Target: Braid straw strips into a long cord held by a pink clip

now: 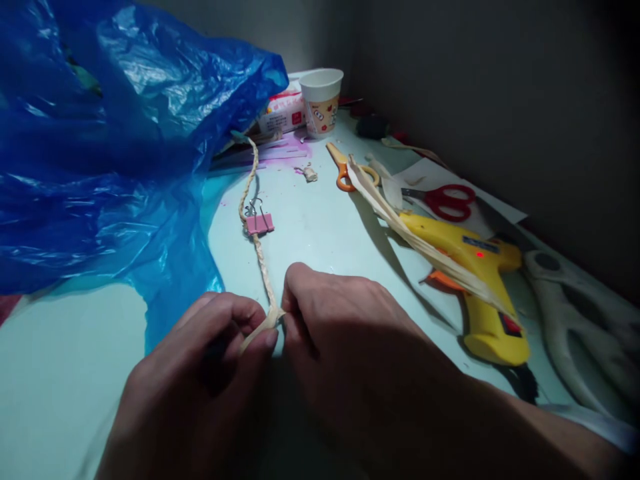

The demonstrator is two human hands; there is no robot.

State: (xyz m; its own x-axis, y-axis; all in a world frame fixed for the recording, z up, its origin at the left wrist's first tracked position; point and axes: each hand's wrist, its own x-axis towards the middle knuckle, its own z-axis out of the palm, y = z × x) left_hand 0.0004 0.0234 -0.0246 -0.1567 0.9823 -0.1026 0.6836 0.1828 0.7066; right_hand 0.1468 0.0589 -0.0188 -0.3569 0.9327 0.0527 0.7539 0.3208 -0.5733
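Observation:
A thin, pale braided cord (260, 257) runs down the table from under the blue plastic bag to my two hands. A pink binder clip (260, 223) grips the cord partway along. My left hand (210, 340) pinches a flat pale strand between thumb and fingers at the cord's near end. Close beside it, my right hand (335, 320) is closed with its fingers curled at the same end, on a strand that mostly hides behind the fingers. Both hands rest low over the table, almost touching.
A crumpled blue plastic bag (125, 133) fills the left. At the back stands a paper cup (323, 103). To the right lie a yellow glue gun (480, 267) with a red light, orange scissors (345, 170), red-handled scissors (450, 202), large grey scissors (565, 320) and dry husk strips (415, 233).

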